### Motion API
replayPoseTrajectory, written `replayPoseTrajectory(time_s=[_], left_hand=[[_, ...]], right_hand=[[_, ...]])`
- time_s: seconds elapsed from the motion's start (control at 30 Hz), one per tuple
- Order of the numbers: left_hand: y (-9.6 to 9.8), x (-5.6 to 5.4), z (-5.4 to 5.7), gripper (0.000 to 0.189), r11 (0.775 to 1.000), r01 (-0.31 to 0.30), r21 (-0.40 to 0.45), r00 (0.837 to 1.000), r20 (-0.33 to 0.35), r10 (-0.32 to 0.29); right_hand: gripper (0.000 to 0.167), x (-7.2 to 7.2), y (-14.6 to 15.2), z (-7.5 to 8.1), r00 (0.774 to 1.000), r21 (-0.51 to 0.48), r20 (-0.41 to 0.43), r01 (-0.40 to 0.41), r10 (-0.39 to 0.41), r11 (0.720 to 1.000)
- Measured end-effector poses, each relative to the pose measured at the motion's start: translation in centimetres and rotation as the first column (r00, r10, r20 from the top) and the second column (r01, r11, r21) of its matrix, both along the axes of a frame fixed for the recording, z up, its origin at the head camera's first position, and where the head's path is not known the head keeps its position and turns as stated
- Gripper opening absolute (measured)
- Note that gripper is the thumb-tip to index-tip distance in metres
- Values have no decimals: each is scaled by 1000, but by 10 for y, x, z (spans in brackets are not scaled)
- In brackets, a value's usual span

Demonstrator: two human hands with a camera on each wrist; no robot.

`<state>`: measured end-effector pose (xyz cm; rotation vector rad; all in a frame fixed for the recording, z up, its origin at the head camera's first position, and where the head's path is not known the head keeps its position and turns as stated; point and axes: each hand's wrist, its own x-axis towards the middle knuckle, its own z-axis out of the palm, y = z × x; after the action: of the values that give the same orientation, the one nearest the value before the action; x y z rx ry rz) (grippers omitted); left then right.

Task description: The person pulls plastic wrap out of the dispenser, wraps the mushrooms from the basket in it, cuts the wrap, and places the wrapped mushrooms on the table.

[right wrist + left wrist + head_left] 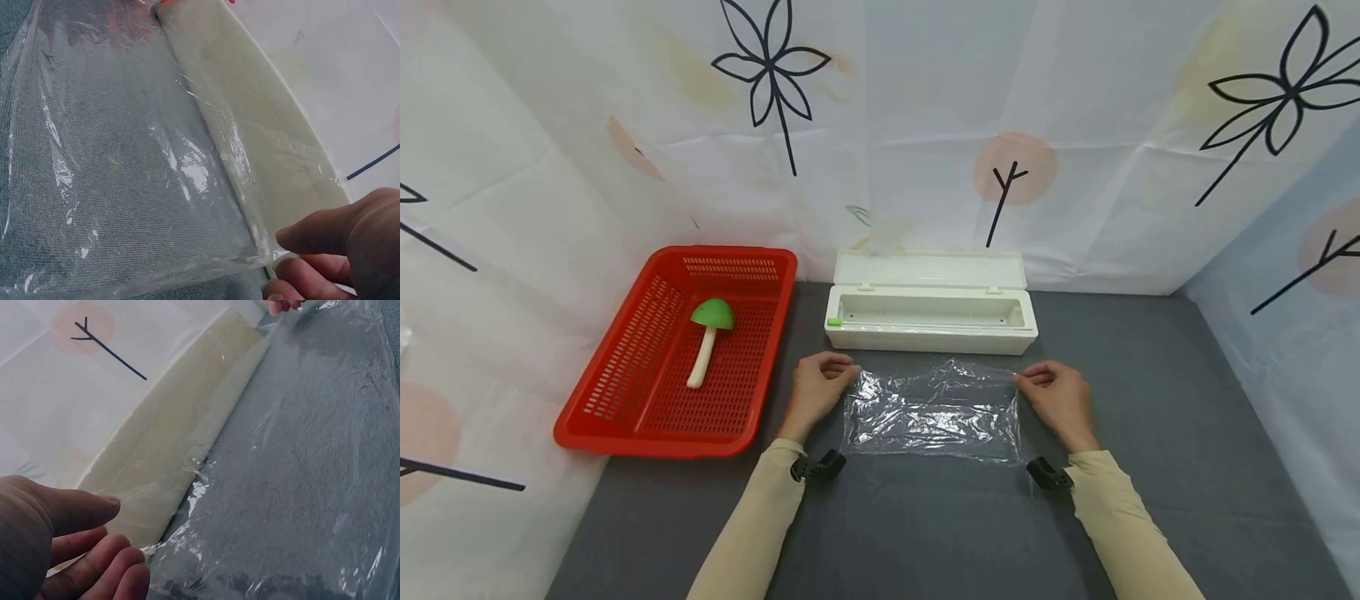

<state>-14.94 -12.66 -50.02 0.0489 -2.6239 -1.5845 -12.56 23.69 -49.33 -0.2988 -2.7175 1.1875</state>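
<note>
By the left hand (820, 387) and right hand (1060, 402), fingers curled, the far corners of the clear film (932, 423) are pinched before the white box (932, 340), near the back edge of the bench (1157, 383). Spreading seems in hand; even tension is called for.

Table (925, 533) has a dark grey, fine-textured cloth top. Red plastic basket (662, 446), perforated, sits back left. White plastic-wrap dispenser (928, 340) stands just right of it along the back edge, long side forward, lid (928, 269) open. Clear plastic film (932, 417), creased, spreads in front of dispenser; can't tell if all of it touches cloth.
</note>
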Motion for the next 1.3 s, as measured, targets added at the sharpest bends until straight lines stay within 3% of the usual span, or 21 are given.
replayPoseTrajectory(time_s=[0.17,0.3,0.57,0.8,0.87,1.03,1.1,1.3], left_hand=[[7,-2,0,24,999,39,26,999,-7,-39],[8,-1,-1,23,998,36,42,999,-21,-35],[2,13,11,23,992,61,110,997,-46,-57],[-7,28,39,25,980,97,176,993,-86,-83],[-7,33,55,23,980,107,169,991,-95,-92],[-17,39,77,22,981,109,160,987,-131,-88],[-26,38,77,23,984,100,150,985,-155,-77],[-50,37,96,23,997,45,67,977,-212,-30]], right_hand=[[16,-4,-3,-3,997,2,-27,-73,73,997],[17,-6,-3,-5,995,-14,-15,-96,96,995],[22,2,-4,0,990,-59,32,-133,135,989],[23,6,-14,10,980,-102,6,-199,200,975],[23,6,-15,11,978,-104,3,-208,209,973],[21,7,-17,10,971,-117,-21,-238,237,964],[19,9,-17,9,967,-100,-38,-254,251,962],[22,16,-15,4,952,11,-59,-300,300,954]])
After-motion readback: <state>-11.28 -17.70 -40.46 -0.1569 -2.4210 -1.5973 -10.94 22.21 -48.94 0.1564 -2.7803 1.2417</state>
